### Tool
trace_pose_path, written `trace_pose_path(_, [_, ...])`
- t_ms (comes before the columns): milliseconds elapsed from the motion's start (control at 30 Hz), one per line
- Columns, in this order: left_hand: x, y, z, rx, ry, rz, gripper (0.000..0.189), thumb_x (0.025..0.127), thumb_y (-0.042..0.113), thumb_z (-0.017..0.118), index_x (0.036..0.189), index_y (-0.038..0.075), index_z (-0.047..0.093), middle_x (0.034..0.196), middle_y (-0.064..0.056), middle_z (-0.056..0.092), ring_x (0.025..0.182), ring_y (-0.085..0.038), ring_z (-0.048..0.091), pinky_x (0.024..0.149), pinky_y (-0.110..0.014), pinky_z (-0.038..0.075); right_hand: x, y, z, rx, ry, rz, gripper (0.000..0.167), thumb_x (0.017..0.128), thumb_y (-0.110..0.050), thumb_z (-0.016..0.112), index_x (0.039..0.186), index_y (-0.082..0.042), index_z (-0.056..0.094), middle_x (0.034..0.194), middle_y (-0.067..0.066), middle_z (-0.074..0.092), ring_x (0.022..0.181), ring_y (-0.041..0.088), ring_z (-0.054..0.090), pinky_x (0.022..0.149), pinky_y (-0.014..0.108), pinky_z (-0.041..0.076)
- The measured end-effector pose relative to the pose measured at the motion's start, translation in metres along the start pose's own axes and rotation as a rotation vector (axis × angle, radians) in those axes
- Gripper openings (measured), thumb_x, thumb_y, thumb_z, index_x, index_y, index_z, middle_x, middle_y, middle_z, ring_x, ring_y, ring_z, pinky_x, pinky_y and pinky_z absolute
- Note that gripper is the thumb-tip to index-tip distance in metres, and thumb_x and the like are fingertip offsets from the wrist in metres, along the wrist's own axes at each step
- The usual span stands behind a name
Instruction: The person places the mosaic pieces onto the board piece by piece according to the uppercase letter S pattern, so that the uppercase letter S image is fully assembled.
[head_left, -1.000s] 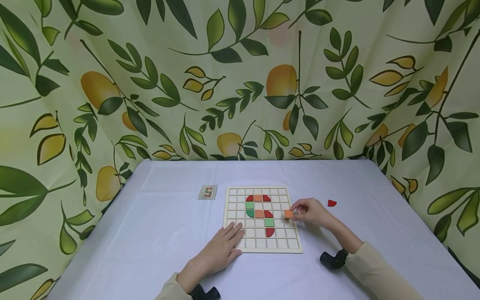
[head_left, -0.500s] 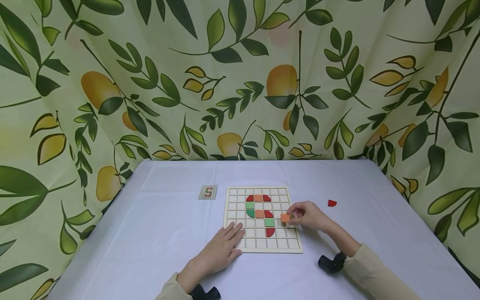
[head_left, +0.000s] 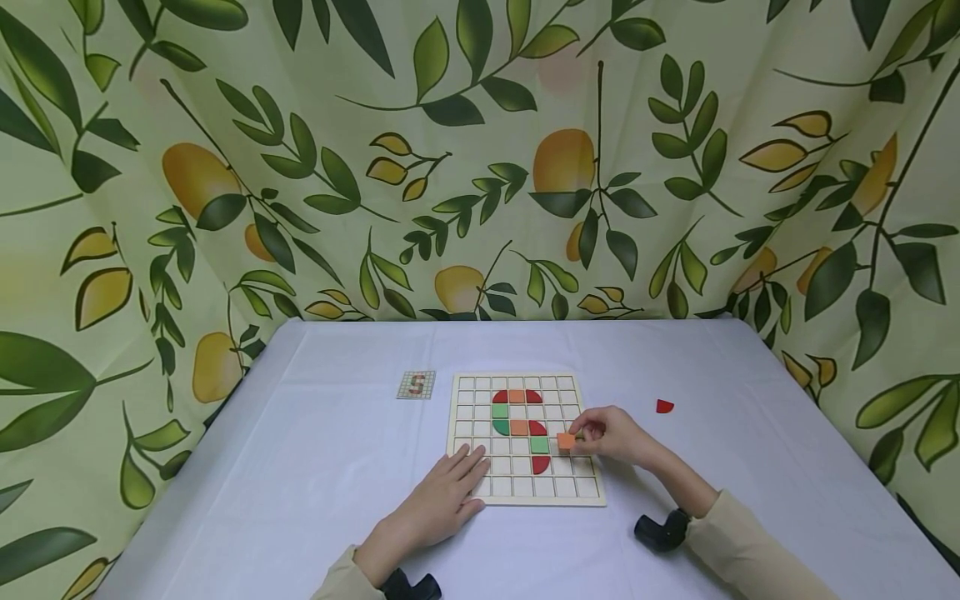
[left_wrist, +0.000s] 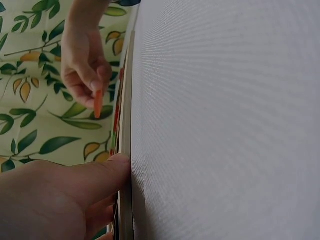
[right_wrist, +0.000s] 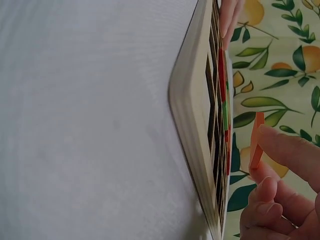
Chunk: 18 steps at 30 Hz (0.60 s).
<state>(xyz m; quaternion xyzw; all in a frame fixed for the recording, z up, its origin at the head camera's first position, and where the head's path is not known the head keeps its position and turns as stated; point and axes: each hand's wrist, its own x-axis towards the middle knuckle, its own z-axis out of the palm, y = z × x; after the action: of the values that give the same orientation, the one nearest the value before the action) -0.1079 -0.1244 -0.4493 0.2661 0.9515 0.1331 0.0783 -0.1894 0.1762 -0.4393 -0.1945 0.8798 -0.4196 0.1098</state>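
A pale grid board [head_left: 585, 492] lies on the table with red, green and orange tiles forming a curved figure. My left hand [head_left: 438, 498] rests flat over its front left corner, fingers straight; in the left wrist view the thumb [left_wrist: 107, 175] touches the board's edge. With thumb and fingertips, my right hand [head_left: 615, 435] pinches an orange square tile [head_left: 566, 442] over the right side of the board. The right wrist view shows this tile [right_wrist: 257, 140] on edge, held up off the board. A red rounded tile [head_left: 540, 464] sits at the figure's lower end.
One loose red quarter-round tile [head_left: 664, 407] lies on the white tablecloth right of the board. Left of the board's far corner is a small pattern card [head_left: 416, 385]. A leaf-and-fruit curtain [head_left: 480, 167] hangs behind the table.
My right hand, holding the orange tile, has shifted a little left and toward the front over the board. The left hand has stayed in place.
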Motion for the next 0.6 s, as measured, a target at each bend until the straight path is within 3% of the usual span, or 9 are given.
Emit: trace_pose_path(600, [-0.0010,0.0031,-0.0023,-0.003,-0.008,-0.011,0.054,0.098,0.033,0.050,0.147,0.011,0.041,0.159,-0.006,0.034,0.149,-0.030,0.028,0.119,-0.051,0.029,-0.0015,-0.0033,0.0052,0.033,-0.037,-0.031,0.027,0.076,-0.013,0.080,0.095,0.003,0.068,0.066,-0.004,0.049,0.060,0.001,0.041,0.054,0.015,0.034])
